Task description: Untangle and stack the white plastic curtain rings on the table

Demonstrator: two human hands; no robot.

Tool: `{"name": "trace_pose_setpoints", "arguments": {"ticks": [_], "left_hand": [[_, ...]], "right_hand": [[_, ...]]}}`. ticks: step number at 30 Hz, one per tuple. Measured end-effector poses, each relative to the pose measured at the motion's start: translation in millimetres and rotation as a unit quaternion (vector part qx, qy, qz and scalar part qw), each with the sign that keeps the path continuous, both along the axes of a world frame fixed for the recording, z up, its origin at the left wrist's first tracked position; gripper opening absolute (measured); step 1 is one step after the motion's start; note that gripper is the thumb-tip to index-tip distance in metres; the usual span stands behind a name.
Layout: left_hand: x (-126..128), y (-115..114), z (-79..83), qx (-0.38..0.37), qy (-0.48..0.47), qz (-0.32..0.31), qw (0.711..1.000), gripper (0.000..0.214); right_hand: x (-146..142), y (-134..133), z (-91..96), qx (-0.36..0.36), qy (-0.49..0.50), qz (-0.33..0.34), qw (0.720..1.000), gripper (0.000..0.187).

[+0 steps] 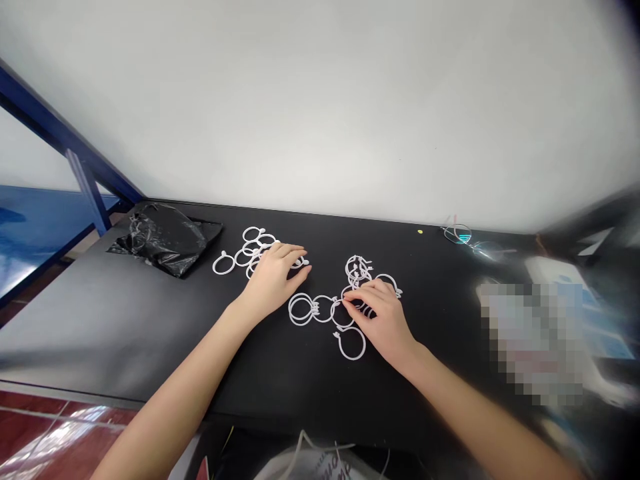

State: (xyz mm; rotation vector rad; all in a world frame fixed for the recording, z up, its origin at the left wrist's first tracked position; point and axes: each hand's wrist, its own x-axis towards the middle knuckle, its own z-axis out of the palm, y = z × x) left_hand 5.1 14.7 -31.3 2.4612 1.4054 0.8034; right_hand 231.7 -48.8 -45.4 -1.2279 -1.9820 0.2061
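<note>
Resting palm-down on the black desk [125, 320], the left hand [276, 275] lies with its grip spread, fingers loosely extended over a scatter of rings [253, 245] at the left; it closes on nothing. One lone ring [223, 264] sits just beside that scatter, toward a crumpled black bag [167, 241] lying near the desk's far left corner.

The right hand [386, 321] is near the middle of the desk, its grip pressed together at thumb and forefinger, pinching a white ring [342, 315] by its rim. That ring touches a short row of rings [310, 310] that stretches flat between the two hands. A loose ring [351, 344] lies just below the pinched one, close to the right thumb. Behind the right knuckles a heap of rings [358, 269] is piled, some overlapping.

Farther right, near the wall [320, 100], a pair of glasses [465, 236] rests on the desk, well apart from both hands. A blue metal frame [75, 157] slants down at the left edge.
</note>
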Motion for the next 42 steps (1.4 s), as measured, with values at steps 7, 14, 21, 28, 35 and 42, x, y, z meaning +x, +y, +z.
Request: {"name": "trace_pose_setpoints", "arguments": {"ticks": [7,14,21,28,35,42], "left_hand": [[27,-24,12.1,-0.149,-0.135,-0.143,0.969,0.043],[36,-30,9.4,-0.18,-0.161,-0.187,0.952,0.028],[36,-29,11.9,-0.262,-0.266,-0.145,0.917,0.012],[30,-24,14.4,-0.357,-0.354,-0.131,0.854,0.016],[36,-32,14.9,-0.272,-0.214,-0.18,0.921,0.015],[38,-32,10.4,-0.224,-0.164,-0.155,0.948,0.023]], "right_hand": [[3,0,9.1,0.075,0.065,-0.048,0.994,0.011],[8,1,12.6,0.095,0.112,-0.065,0.987,0.009],[7,1,15.3,0.064,0.162,-0.063,0.983,0.013],[10,2,8.7,0.025,0.243,-0.095,0.965,0.015],[6,-2,7.6,0.006,0.273,-0.064,0.96,0.014],[8,2,11.2,-0.051,0.31,-0.108,0.943,0.006]]}}
